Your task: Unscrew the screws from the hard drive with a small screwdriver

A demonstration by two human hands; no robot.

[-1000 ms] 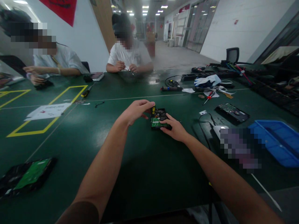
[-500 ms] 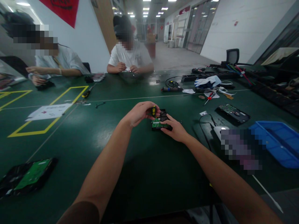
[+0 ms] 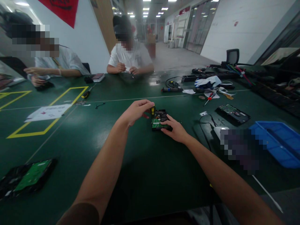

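Note:
A hard drive point(image 3: 157, 125) with a green circuit board lies on the dark green table in front of me. My left hand point(image 3: 138, 112) is at its upper left corner, fingers closed on the top of a small yellow and black screwdriver point(image 3: 153, 110) that stands upright over the drive's left edge. The screwdriver's tip is too small to make out. My right hand point(image 3: 174, 128) grips the drive's right side, its fingers lying over the board's edge.
Another drive point(image 3: 233, 114) and a blue tray point(image 3: 278, 143) are at the right. A third drive point(image 3: 32, 175) lies at the lower left. Beyond the drive are a black tool point(image 3: 172, 90) and a red screwdriver point(image 3: 209, 98). Two people sit across the table.
My left hand has shifted slightly left and its fingers have moved up to the screwdriver's top, uncovering more of the drive. My right hand has stayed on the drive.

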